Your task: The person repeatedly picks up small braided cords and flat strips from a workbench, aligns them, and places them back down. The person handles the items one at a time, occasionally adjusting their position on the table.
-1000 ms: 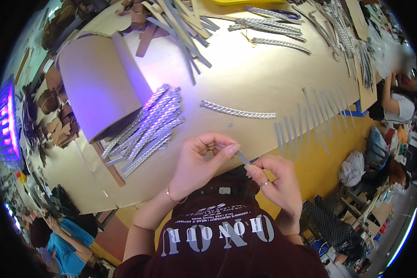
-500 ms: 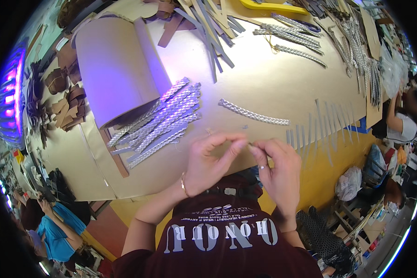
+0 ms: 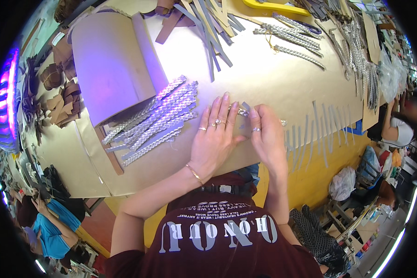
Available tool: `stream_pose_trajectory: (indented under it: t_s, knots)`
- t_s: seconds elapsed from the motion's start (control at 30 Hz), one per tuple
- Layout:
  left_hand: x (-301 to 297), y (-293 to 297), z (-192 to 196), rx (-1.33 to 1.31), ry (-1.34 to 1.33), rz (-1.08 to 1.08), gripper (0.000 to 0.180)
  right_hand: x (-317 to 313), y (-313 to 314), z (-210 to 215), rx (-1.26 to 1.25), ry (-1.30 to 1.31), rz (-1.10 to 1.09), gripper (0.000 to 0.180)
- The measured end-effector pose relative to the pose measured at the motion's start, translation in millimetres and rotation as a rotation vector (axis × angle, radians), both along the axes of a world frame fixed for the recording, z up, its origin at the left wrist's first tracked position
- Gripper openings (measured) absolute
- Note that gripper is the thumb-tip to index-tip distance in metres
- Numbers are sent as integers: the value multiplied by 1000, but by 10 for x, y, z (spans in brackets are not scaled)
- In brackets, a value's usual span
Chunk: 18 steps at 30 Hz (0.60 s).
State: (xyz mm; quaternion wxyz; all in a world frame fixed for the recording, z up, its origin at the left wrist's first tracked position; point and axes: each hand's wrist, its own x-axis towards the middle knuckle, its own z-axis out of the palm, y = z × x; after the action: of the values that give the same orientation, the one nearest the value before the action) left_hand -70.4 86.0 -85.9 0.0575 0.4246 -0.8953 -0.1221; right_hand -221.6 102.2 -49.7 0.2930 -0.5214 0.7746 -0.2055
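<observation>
Both my hands lie over a silver braided strip (image 3: 240, 112) on the tan worktable (image 3: 264, 74). My left hand (image 3: 214, 135) rests flat with its fingers stretched over the strip's left part. My right hand (image 3: 266, 134) sits beside it, its fingertips pinching a small grey strip end. The braid's right end (image 3: 282, 123) pokes out past my right hand. To the left of my hands lies a pile of several finished silver braids (image 3: 155, 118).
A curved cardboard sheet (image 3: 109, 60) stands behind the pile. Several thin grey strips (image 3: 310, 134) hang along the table's right edge. More braids (image 3: 294, 39) and loose strips (image 3: 208, 23) lie at the far side. Other people sit at lower left (image 3: 51, 222) and at right (image 3: 396, 127).
My hands have moved forward from the table's near edge onto the braided strip that lay alone on the table. The view has shifted closer over the table.
</observation>
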Motion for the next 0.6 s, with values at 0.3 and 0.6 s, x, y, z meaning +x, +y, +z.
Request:
stream_pose_trajectory:
  t_s: [0.3,0.6]
  knots:
    - [55,66,-1,70,62,73,85,87,2,105,-152,149,126,17]
    - [177,149,68,147,298,159,71,228,-236,208,-32,-40,216,20]
